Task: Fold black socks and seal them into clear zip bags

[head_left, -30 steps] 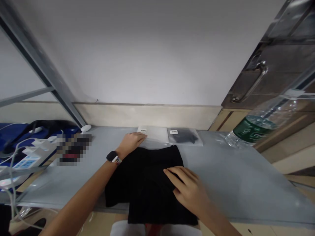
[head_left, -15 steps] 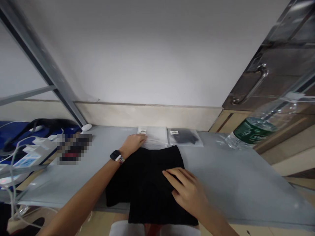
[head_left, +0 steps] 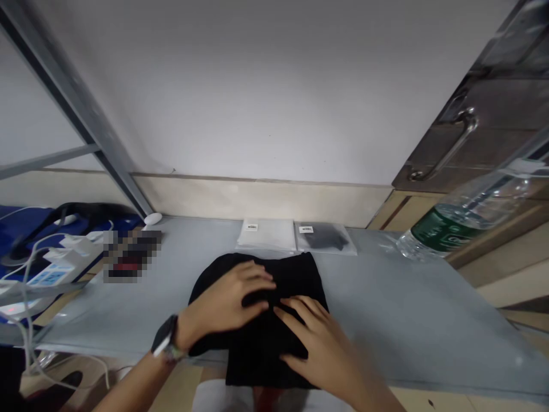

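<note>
A black garment (head_left: pixel 257 357), shaped like shorts, lies spread on the grey table (head_left: pixel 398 320), its lower part hanging past the front edge. My left hand (head_left: pixel 229 297), with a dark watch at the wrist, rests on its middle-left part, fingers apart. Close beside it, my right hand (head_left: pixel 315 343) touches the fabric with spread fingers. Behind the garment lie two flat clear packets with barcode labels, one with white contents (head_left: pixel 272 236) and one with dark contents (head_left: pixel 323 237).
On the right stands a tilted-looking clear bottle (head_left: pixel 454 226) with a green label. A power strip (head_left: pixel 60 272) with white plugs and cables is at the left, near a blurred-out item (head_left: pixel 131 254) and a metal frame post (head_left: pixel 124 186).
My left hand has moved down and right from the garment's top left corner onto its middle. My right hand has shifted slightly left and down. The left side of the garment looks more rounded.
</note>
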A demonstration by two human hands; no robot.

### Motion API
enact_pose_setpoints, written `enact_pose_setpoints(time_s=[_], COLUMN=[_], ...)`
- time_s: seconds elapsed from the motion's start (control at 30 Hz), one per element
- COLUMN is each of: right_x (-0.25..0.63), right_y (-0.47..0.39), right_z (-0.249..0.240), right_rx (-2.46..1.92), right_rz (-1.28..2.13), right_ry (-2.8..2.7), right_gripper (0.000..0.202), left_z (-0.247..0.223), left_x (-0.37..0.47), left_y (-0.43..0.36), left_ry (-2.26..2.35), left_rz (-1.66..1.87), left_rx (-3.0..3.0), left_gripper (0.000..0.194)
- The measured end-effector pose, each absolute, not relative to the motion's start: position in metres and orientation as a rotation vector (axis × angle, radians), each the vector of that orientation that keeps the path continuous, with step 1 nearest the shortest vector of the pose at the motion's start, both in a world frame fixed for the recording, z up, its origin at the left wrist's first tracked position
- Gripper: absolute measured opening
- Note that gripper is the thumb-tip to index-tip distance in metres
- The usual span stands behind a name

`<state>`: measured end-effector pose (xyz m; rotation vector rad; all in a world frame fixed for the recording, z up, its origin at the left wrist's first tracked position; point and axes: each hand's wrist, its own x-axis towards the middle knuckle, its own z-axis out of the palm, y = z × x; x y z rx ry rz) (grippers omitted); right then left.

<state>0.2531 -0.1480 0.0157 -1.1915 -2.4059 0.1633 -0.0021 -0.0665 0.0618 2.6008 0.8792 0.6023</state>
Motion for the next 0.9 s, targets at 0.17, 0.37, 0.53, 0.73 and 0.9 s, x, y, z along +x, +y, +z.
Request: enact_pose_setpoints(time_s=[0.17,0.37,0.53,0.73,0.9], right_x=[0.264,0.265,0.262,0.257,0.251], right_y=[-0.153,-0.155,-0.151,-0.148,-0.147], right_z=[0.013,0.017,0.016,0.011,0.015], right_rx=[-1.121,-1.139,-1.121,-1.137,-1.117], right_rz=[0.229,0.392,0.485,0.399,0.318], right_ry=[-2.322,-2.272,-2.131,-1.997,-1.987], right_gripper=[0.042,0.034,0.022,0.018,0.016], left_z=[0.048,0.043,0.051,0.043,0.041], left_x=[0.005,0.011,0.018,0.025,0.028], left_y=[-0.124,-0.126,-0.126,-0.128,-0.121], left_ry=[0.826,0.904,0.92,1.007,1.018], left_rz=[0.438,0.527,0.638,0.706,0.78], left_rx=[2.509,2.451,2.404,2.348,2.259], left_gripper=[0.08,0.045,0.021,0.027,0.023])
